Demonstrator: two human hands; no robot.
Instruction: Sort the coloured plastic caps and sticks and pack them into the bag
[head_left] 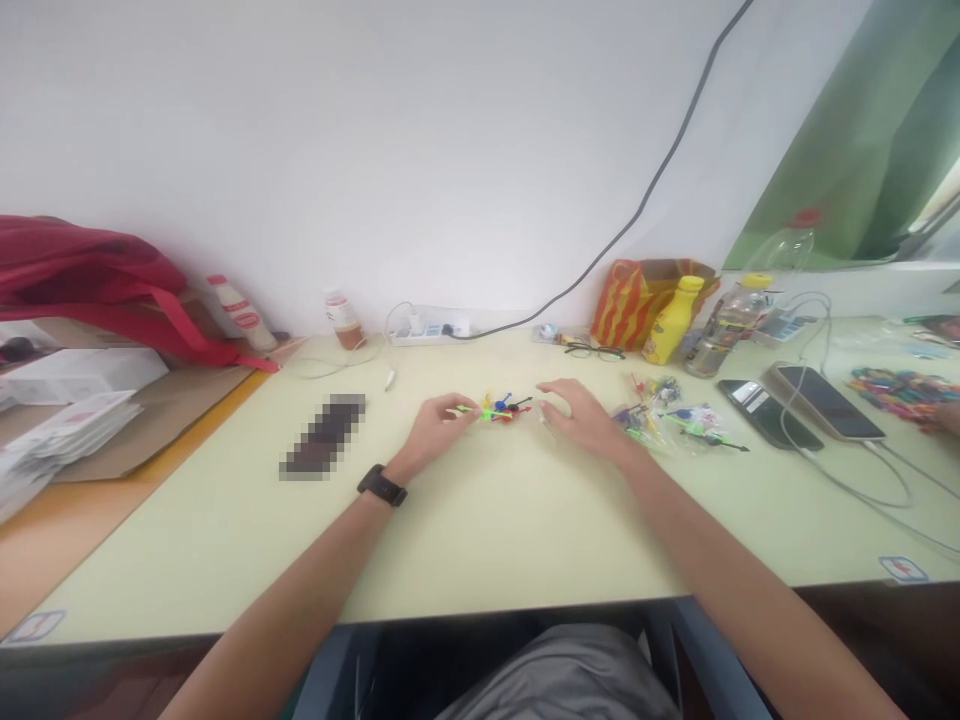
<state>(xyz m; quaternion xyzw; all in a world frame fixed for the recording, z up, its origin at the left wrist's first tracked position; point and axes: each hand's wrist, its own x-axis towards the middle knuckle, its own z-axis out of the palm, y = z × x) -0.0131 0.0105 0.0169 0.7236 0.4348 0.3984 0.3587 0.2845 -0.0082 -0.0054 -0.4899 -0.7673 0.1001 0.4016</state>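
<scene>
Small cluster of coloured plastic picks (501, 407) on table (480, 540), between hands. Six or so, too tangled for exact count. Left hand (433, 430): fingers curled, tips at green pick's end; pinch or mere touch, cannot tell. Right hand (579, 416): loosely open, palm down, nothing held. Looks early: bigger heap of picks (675, 420) just right, untouched. Beyond: two phones (821, 400), one yellow bottle (673, 320), one pair of glasses (594, 351).

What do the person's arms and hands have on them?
The left arm and right arm are bare, with no sleeves in view. Behind the left hand sits a black wristband, like a watch or fitness band. The right hand wears nothing: no glove, and no ring that can be made out.
</scene>
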